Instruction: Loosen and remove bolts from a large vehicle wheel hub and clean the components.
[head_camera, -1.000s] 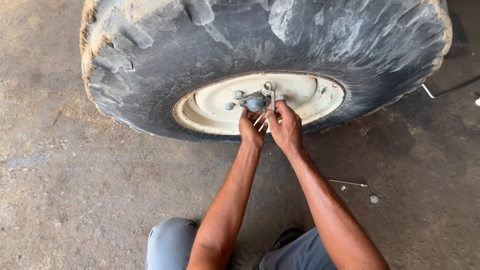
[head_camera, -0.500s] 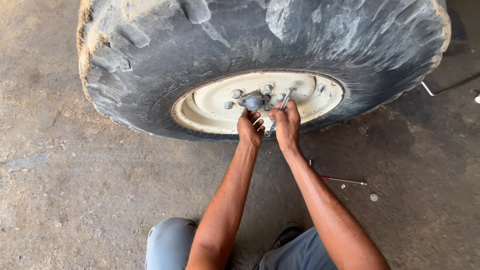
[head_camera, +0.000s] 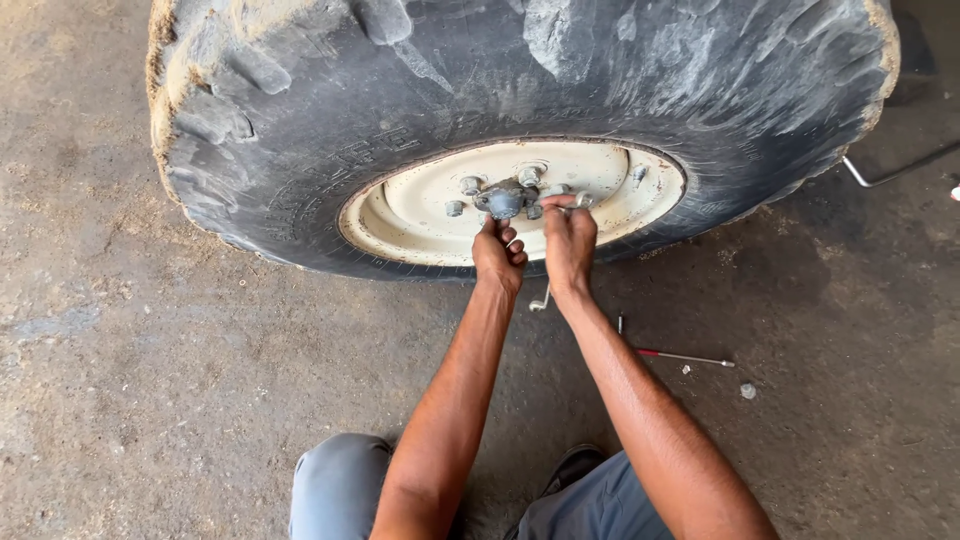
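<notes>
A big, dusty tractor tyre (head_camera: 300, 120) with a cream rim (head_camera: 410, 215) stands on the concrete floor. A grey hub cap (head_camera: 503, 202) sits at the rim's middle, ringed by several lug nuts (head_camera: 470, 185). My right hand (head_camera: 569, 240) grips a metal wrench (head_camera: 545, 296) whose head rests on a nut just right of the hub, its handle sticking out below my fist. My left hand (head_camera: 498, 256) is closed just under the hub, touching it; what it holds is hidden.
A thin rod with a red section (head_camera: 685, 357) lies on the floor to the right, with a small washer (head_camera: 748, 391) near it. A bent metal bar (head_camera: 890, 172) shows at the far right. My knees in grey trousers (head_camera: 340, 490) are at the bottom.
The wrench handle has swung from pointing up beside the hub to hanging down below my right fist. Both hands stayed at the hub.
</notes>
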